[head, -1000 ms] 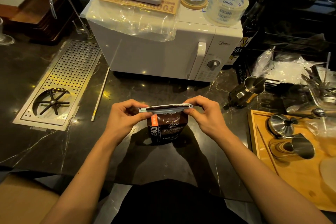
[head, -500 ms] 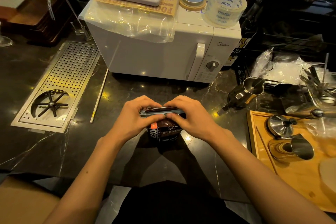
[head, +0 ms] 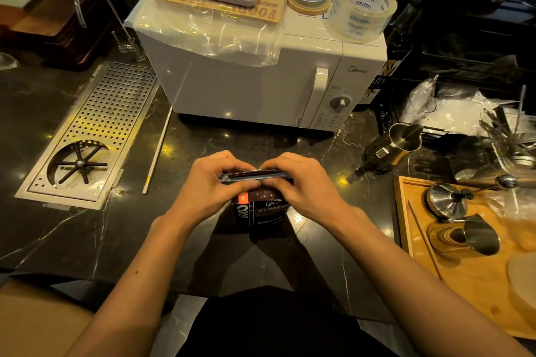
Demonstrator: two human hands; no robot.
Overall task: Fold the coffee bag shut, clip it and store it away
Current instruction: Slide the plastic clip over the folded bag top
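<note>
Coffee bag (head: 262, 211) stands upright on the dark counter (head: 87, 235) right in front of me, between the microwave (head: 261, 78) and my body. A second ago my hands were at the two ends of its open top, stretching the mouth flat; now both have slid in to the middle and the top edge is pressed down into a flat strip. My left hand (head: 207, 191) and right hand (head: 301, 188) each pinch that strip, thumbs on the near side, fingertips nearly touching each other over it. I judge the first fold is being made, so the bag is closing but not yet clipped.

I see no clip anywhere, so finding one comes next. A steel pitcher (head: 397, 145) lies just right of my right hand, and a wooden tray (head: 470, 278) with steel cups sits further right. The drain grate (head: 90, 136) lies well to the left. Nothing blocks the bag itself.
</note>
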